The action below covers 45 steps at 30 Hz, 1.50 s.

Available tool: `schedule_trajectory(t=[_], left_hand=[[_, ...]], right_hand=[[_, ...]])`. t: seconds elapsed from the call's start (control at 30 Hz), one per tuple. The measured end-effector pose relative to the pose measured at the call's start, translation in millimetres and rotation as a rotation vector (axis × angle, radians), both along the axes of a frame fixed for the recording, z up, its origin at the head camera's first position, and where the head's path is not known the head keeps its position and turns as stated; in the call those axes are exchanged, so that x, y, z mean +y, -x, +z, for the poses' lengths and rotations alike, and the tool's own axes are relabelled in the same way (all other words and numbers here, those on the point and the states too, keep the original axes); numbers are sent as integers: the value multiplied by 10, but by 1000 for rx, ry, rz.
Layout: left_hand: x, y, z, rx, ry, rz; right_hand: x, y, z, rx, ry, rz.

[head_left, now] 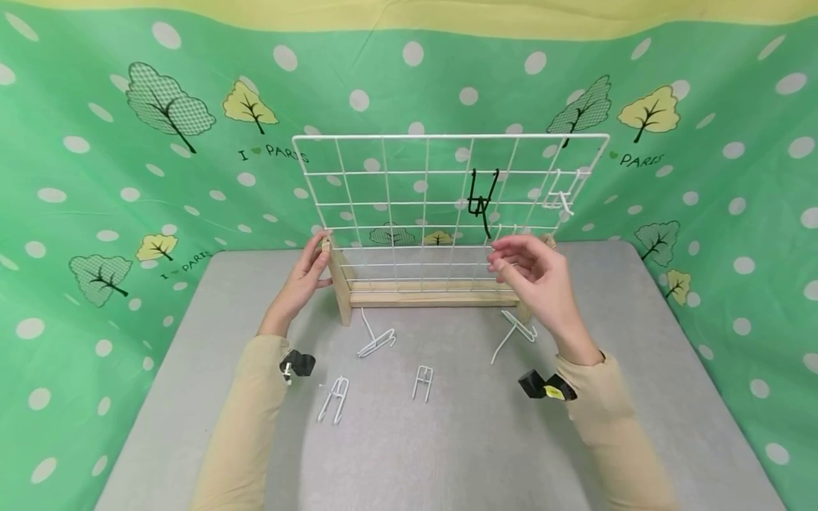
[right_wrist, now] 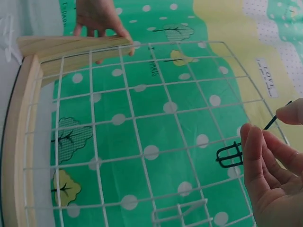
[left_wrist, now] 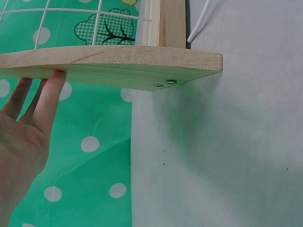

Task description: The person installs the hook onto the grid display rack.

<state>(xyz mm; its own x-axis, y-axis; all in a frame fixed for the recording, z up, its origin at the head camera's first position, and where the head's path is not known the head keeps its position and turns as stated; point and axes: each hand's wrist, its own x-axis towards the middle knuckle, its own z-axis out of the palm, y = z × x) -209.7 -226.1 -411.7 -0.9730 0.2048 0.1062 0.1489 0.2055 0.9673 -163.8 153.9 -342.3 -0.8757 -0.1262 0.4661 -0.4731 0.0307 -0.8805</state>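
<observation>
A white wire grid [head_left: 409, 204] stands upright in a wooden stand [head_left: 434, 301]. My left hand [head_left: 300, 280] grips the stand's left side board, with fingers [left_wrist: 52, 94] against its outer face. On the grid's upper right hangs a black wire hook [head_left: 478, 206], its prong angled down toward me. My right hand [head_left: 533, 273] is beside that prong, thumb and fingers loosely bent with a gap between them. In the right wrist view the fingers partly cover the black hook. A white hook [head_left: 559, 200] hangs near the grid's right edge, and another white hook [right_wrist: 181, 208] hangs lower.
Several white hooks lie loose on the grey table: one hook [head_left: 377, 342] by the stand's left end, another hook [head_left: 514, 330] by its right end, and others nearer me. Green dotted cloth [head_left: 160, 234] encloses the table's back and sides.
</observation>
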Motion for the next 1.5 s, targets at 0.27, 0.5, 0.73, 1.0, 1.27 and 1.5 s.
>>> schedule_trajectory(t=[0.27,0.5,0.73,1.0,1.27,1.5], left_hand=[[0,3,16,-8,11,0],[-7,17,21,-10,8,3],[-3,17,13,-11,4,6],[10,5,24,-9,10,11],[17,-9,29,1,11,14],[30,-19,32,2,2,10]], right_hand=[[161,-72,-250,25,-90,34],[240,-90,-450,1,-164,35],[305,-103,-649,-54,-178,23],[430,-130,-1045,-111,-191,11],[478,-205,-1362,-199,-155,21],[485,-281,-1514,-270,-147,3]])
